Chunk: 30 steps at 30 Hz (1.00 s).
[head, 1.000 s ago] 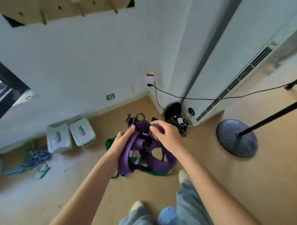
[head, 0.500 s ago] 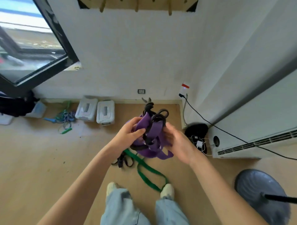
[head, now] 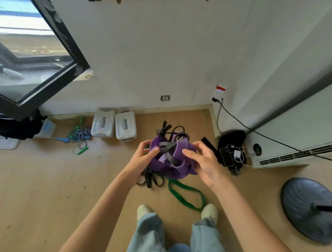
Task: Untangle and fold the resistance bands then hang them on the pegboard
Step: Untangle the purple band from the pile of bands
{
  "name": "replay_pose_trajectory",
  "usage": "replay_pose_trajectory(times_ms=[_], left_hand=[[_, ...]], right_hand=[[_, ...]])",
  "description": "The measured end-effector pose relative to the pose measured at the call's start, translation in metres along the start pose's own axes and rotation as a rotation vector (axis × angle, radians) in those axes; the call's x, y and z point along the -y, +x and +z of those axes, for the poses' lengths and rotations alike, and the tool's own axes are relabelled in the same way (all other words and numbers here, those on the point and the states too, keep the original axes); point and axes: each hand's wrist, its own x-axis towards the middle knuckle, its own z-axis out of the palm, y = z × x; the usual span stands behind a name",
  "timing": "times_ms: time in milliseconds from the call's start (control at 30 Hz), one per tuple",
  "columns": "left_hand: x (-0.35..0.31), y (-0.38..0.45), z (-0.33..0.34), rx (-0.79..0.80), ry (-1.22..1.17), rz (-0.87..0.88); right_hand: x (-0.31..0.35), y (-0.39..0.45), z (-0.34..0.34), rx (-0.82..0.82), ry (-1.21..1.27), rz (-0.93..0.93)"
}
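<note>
A tangled bundle of wide purple resistance band [head: 168, 167] wound with thin black bands [head: 168, 149] is held in the air at waist height. My left hand [head: 142, 161] grips its left side with thumb and fingers. My right hand [head: 204, 161] holds its right side, thumb on top. A green band [head: 186, 196] trails from the bundle down to the floor by my right shoe. More black loops [head: 150, 179] hang under my left hand. Only the bottom edge of the wooden pegboard [head: 161, 0] shows at the top of the wall.
Two white plastic boxes [head: 115, 126] stand by the wall beside a pile of blue and green cords [head: 79, 136]. A black bag with phone and charger [head: 231, 151] lies near the white air-conditioner unit [head: 294, 143]. A round stand base [head: 307, 208] sits right. An open window [head: 36, 59] is left.
The view swung left and tilted down, so the pegboard slid almost out of frame. The bundle stays in both hands; my right hand shifted round its right side and the black bands now cross on top.
</note>
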Motion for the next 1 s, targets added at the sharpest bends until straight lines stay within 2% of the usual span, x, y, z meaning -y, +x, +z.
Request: replay_pose_trajectory(times_ms=[67,100,167,267,333,400,433,500,567,633,700,800,867,933,1000], left_hand=[[0.008,0.002,0.006,0.187,-0.169,-0.067],[0.013,0.006,0.011,0.183,-0.233,-0.06],[0.021,0.016,0.022,0.061,-0.219,-0.018],[0.039,0.038,0.03,-0.172,-0.106,0.0],[0.063,0.055,0.03,-0.258,-0.062,-0.049],[0.089,0.079,0.032,-0.3,-0.038,-0.057],[0.105,0.092,0.033,-0.307,-0.036,-0.057],[0.137,0.117,0.034,-0.262,-0.043,-0.029],[0.171,0.146,0.027,-0.124,-0.035,0.046],[0.207,0.174,0.014,0.04,0.108,0.128],[0.244,0.207,-0.006,0.062,0.153,0.142],[0.297,0.268,-0.033,-0.118,0.136,0.072],[0.333,0.312,-0.052,-0.177,0.341,0.01],[0.365,0.344,-0.061,-0.083,0.469,0.005],[0.391,0.37,-0.053,0.144,0.418,0.06]], right_hand=[[-0.005,0.005,-0.003,0.134,0.115,0.061],[-0.008,0.009,-0.006,0.173,0.164,0.08],[-0.011,0.021,-0.016,0.159,0.168,0.113],[-0.021,0.048,-0.047,-0.023,-0.202,0.175],[-0.041,0.068,-0.073,-0.122,-0.433,0.214],[-0.07,0.092,-0.093,-0.158,-0.553,0.215],[-0.088,0.102,-0.101,-0.115,-0.634,0.231],[-0.134,0.126,-0.115,0.128,-0.881,0.239],[-0.184,0.156,-0.122,0.374,-1.068,0.23],[-0.233,0.189,-0.132,0.413,-1.24,0.198],[-0.272,0.227,-0.143,0.277,-1.305,0.127],[-0.312,0.28,-0.163,0.073,-1.048,0.012],[-0.331,0.305,-0.174,0.093,-0.734,-0.014],[-0.349,0.325,-0.185,0.178,-0.339,0.047],[-0.365,0.344,-0.198,0.283,-0.103,0.138]])
